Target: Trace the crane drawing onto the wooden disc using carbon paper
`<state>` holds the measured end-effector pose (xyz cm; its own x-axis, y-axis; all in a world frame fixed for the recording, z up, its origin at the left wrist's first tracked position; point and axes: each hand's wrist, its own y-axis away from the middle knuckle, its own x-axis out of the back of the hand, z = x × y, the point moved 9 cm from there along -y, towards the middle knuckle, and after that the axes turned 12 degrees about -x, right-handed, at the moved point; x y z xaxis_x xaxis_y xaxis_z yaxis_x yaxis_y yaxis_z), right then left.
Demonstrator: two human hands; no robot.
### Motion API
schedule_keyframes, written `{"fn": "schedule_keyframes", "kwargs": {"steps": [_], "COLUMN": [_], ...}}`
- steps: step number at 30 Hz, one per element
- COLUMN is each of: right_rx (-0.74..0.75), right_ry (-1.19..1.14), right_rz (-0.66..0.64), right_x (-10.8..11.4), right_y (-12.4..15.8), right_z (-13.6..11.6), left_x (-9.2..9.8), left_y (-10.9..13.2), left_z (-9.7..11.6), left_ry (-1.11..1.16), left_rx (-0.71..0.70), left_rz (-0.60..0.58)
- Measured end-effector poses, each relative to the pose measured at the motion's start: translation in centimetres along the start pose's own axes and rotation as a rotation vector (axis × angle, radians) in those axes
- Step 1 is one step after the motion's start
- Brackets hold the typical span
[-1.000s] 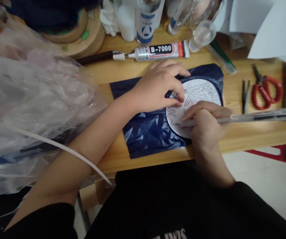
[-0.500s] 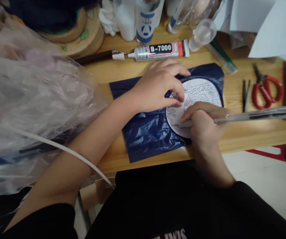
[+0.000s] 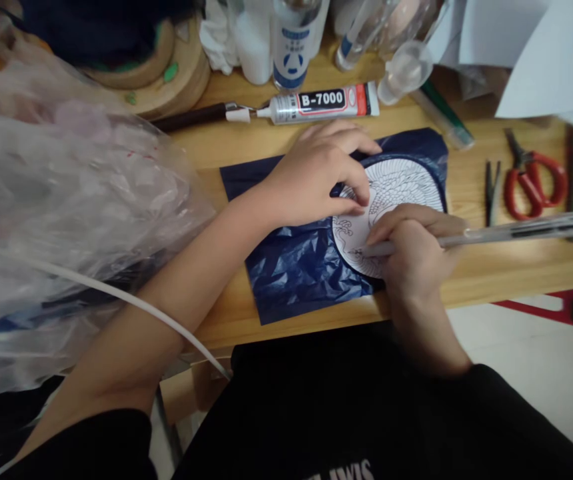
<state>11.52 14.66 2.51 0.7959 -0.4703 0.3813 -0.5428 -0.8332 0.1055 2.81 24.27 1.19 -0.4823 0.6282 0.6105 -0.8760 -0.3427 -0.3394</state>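
Note:
A round white paper with a black line drawing lies on a dark blue sheet, inside a dark blue rim. My left hand rests on its upper left part, fingers apart and curved, with the fingertips touching the paper and the rim. Closed around a pen, my right hand lies over the lower right part of the paper. The pen's tip meets the lower left of the drawing, and its long clear barrel points to the right.
Behind the sheet lies a glue tube near a bottle. Red-handled pliers and dark tweezers are on the right. Clear plastic and a white cable occupy the left; a green-capped tube lies at the back.
My right hand and the pen have shifted slightly to the right, and the pen's far end is a little higher or lower in tilt. My left hand stays in place.

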Motion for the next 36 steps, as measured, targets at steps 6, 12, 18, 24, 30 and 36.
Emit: {"fn": "schedule_keyframes", "kwargs": {"steps": [6, 12, 18, 24, 30, 36], "right_rx": [-0.042, -0.151, -0.151, -0.098, -0.070, 0.017], "right_ry": [-0.062, -0.326, -0.554, -0.680, -0.458, -0.191], "right_rz": [0.040, 0.010, -0.227, 0.067, 0.131, -0.076], "right_x": [0.3, 1.1, 1.8, 7.8, 7.5, 1.6], "right_y": [-0.2, -1.6, -3.3, -3.1, -0.5, 1.4], "right_z": [0.4, 1.0, 0.6, 0.6, -0.8, -2.2], "left_x": [0.0, 0.3, 0.5, 0.4, 0.4, 0.3], "left_y": [0.1, 0.2, 0.2, 0.1, 0.1, 0.1], "left_z": [0.2, 0.5, 0.8, 1.0, 0.9, 0.6], "left_ry": [-0.038, -0.095, -0.099, -0.096, -0.103, -0.115], "left_rx": [-0.006, -0.019, -0.051, -0.065, -0.063, -0.067], "left_rz": [0.005, 0.025, 0.020, 0.007, 0.001, 0.004]}}
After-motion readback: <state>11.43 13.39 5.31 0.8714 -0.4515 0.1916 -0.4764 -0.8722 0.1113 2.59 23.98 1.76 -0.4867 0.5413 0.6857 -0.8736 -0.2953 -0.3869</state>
